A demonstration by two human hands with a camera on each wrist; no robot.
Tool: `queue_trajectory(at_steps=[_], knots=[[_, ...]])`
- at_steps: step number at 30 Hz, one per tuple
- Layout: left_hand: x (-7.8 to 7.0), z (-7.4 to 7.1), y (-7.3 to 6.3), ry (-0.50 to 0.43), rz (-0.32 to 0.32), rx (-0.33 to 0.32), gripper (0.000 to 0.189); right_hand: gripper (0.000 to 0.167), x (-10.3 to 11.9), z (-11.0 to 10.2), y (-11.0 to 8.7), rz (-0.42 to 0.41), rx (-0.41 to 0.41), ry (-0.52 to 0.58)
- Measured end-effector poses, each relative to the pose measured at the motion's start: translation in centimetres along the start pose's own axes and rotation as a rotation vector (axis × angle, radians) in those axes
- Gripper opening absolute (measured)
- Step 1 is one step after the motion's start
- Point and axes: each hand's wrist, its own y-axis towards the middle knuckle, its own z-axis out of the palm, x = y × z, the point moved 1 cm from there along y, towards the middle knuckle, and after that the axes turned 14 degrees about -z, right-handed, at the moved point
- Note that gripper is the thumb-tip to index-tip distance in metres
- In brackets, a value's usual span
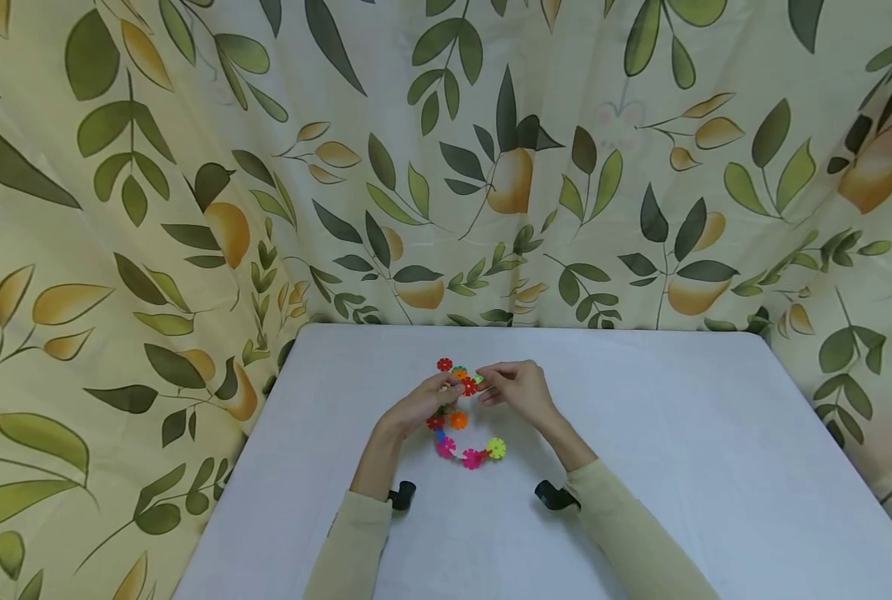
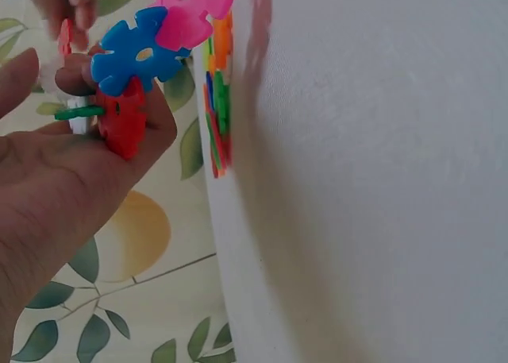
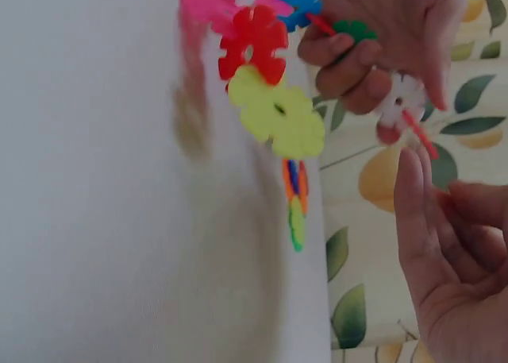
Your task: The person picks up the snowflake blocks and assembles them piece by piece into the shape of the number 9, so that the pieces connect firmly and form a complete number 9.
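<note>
My left hand (image 1: 419, 404) holds a curved chain of flower-shaped plastic interlocking discs, its fingers curled round the green disc (image 3: 353, 31) and the discs beside it. From there the chain runs through a blue disc (image 2: 135, 52) and pink discs (image 2: 190, 9) to a red disc (image 3: 252, 47) and a yellow disc (image 3: 276, 113) at the free end. By the left thumb a white disc (image 3: 399, 98) carries another red disc (image 3: 421, 134) set edgewise. My right hand (image 1: 521, 392) reaches in from the right, with straight fingertips (image 3: 411, 168) right at that red disc.
Several loose discs (image 2: 221, 101) in mixed colours lie on the white table (image 1: 641, 433) beyond the hands. A leaf-patterned curtain (image 1: 491, 167) hangs behind the table and at its sides. Black wrist cameras (image 1: 554, 496) sit by both cuffs.
</note>
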Motion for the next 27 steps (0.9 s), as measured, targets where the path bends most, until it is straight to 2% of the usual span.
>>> queue_trajectory(at_steps=[3,7,12,16,19,22,25,27], knots=[[0.1,-0.2,-0.2,0.011,-0.006,-0.048,0.031,0.021,-0.8,-0.3,0.4,0.012,-0.038,-0.079],[0.1,-0.3,-0.2,-0.002,-0.010,-0.064,0.030,0.020,-1.9,-0.4,1.0,0.028,-0.010,-0.298],[0.0,-0.3,-0.2,-0.027,-0.007,-0.041,0.029,0.031,-3.2,0.0,2.0,0.016,0.142,-0.554],[0.0,-0.4,-0.1,-0.036,0.000,-0.032,0.030,0.036,-3.8,0.6,2.5,-0.014,0.258,-0.683],[0.0,-0.5,-0.1,-0.038,0.011,-0.037,0.027,0.031,-3.8,0.9,2.8,-0.029,0.275,-0.720],[0.1,-0.7,0.0,-0.046,0.019,-0.038,0.024,0.021,-3.7,0.9,2.9,-0.030,0.240,-0.716],[0.1,-0.9,0.1,-0.064,0.014,-0.028,0.022,0.012,-3.7,0.7,2.8,-0.009,0.181,-0.674],[0.0,-0.9,0.1,-0.075,0.002,-0.021,0.022,0.008,-3.7,0.5,2.6,0.007,0.135,-0.600]])
